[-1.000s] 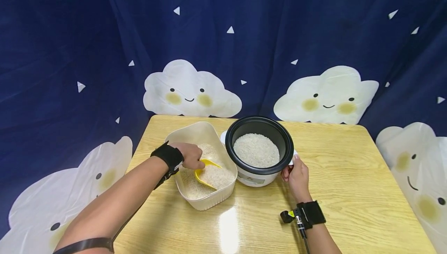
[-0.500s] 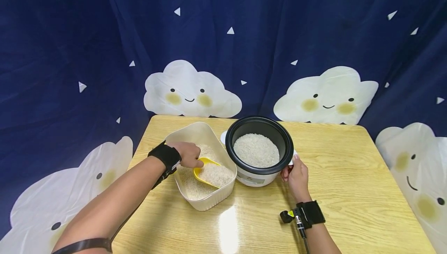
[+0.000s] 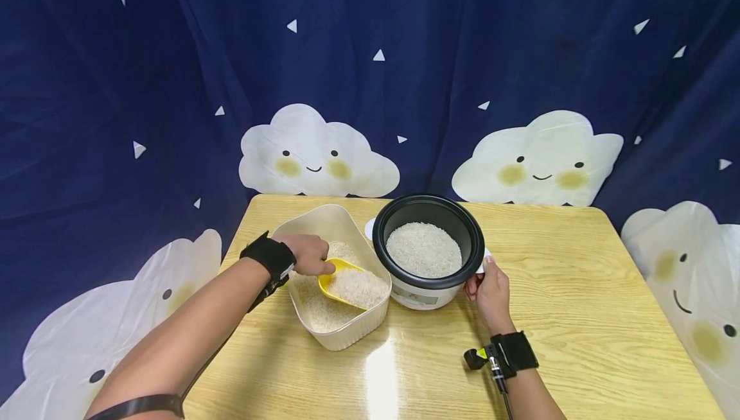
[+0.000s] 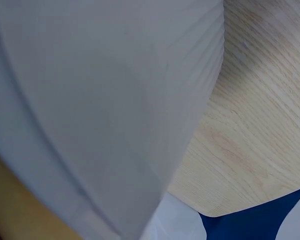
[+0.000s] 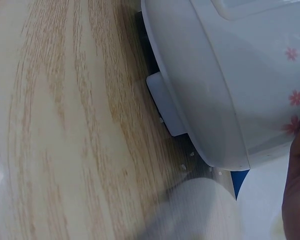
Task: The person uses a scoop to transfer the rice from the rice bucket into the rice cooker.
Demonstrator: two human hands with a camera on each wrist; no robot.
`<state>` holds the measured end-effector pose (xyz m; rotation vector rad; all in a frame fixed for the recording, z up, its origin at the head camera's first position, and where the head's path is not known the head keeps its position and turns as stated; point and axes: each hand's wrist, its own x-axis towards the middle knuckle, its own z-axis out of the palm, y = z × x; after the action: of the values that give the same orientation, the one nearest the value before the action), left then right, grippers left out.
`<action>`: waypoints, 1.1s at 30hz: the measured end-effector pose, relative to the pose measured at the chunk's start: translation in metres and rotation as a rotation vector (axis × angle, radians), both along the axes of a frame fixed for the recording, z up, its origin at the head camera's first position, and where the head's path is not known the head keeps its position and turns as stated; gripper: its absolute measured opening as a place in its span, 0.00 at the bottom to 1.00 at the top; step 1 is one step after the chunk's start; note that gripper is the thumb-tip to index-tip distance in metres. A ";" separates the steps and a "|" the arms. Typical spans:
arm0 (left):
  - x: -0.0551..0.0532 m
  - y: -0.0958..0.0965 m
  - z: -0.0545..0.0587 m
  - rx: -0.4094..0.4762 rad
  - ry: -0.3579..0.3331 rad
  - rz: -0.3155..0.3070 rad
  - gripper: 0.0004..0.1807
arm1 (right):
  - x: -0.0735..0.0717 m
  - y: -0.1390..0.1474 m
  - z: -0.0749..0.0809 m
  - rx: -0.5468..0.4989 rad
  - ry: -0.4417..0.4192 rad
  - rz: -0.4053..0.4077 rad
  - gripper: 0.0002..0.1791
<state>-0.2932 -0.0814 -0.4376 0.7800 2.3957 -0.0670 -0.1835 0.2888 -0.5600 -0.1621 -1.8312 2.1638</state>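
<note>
On one wooden table (image 3: pixel 578 279), a person's right hand (image 3: pixel 491 295) closes narrowly on one white handle (image 3: pixel 487 253) of one rice cooker (image 3: pixel 419 298), at about four o'clock on its side. Between eleven and twelve o'clock, one cream tub (image 3: pixel 355 333) holds rice and one heaped yellow scoop (image 3: pixel 325 282); the left hand (image 3: pixel 308 253), fingers curled, grips the scoop's upper end. At the tub's two o'clock, the cooker's one black pot (image 3: pixel 424 211) holds more rice (image 3: pixel 424 250). Beyond, four smiling clouds (image 3: pixel 312 140) show on a navy curtain (image 3: pixel 347 73).

Hands (image 3: pixel 308 255) (image 3: pixel 493 293): two
Scoop (image 3: pixel 326 282): one
Tub (image 3: pixel 354 333): one
Cooker (image 3: pixel 413 298): one
Table (image 3: pixel 578 285): one
Wristbands (image 3: pixel 268 258) (image 3: pixel 516 352): two
Clouds (image 3: pixel 315 179): four in head view
</note>
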 end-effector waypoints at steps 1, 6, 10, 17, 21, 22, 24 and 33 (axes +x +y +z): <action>0.000 -0.001 0.001 0.008 0.002 0.004 0.20 | 0.000 0.000 0.000 0.002 -0.006 -0.004 0.32; -0.002 -0.003 0.006 0.034 0.014 0.024 0.20 | -0.001 0.000 0.003 0.001 -0.020 -0.012 0.34; -0.002 -0.004 0.012 0.044 0.005 0.029 0.20 | -0.001 0.000 0.004 -0.009 -0.013 -0.002 0.33; -0.002 -0.006 0.020 0.067 -0.008 0.036 0.21 | 0.000 -0.001 0.003 -0.031 -0.032 -0.012 0.32; -0.001 -0.008 0.023 0.059 -0.004 0.040 0.21 | 0.000 -0.001 0.002 -0.029 -0.030 -0.019 0.32; -0.001 -0.008 0.024 0.058 -0.003 0.039 0.21 | 0.000 -0.001 0.001 -0.025 -0.030 -0.019 0.32; -0.001 -0.009 0.025 0.054 0.000 0.037 0.20 | 0.000 -0.001 0.001 -0.020 -0.030 -0.017 0.32; 0.001 -0.014 0.030 0.073 0.015 0.035 0.21 | 0.000 -0.001 0.002 -0.014 -0.045 -0.012 0.32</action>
<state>-0.2919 -0.0954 -0.4078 0.7730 2.4369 0.0296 -0.1834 0.2882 -0.5585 -0.2261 -1.8350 2.1827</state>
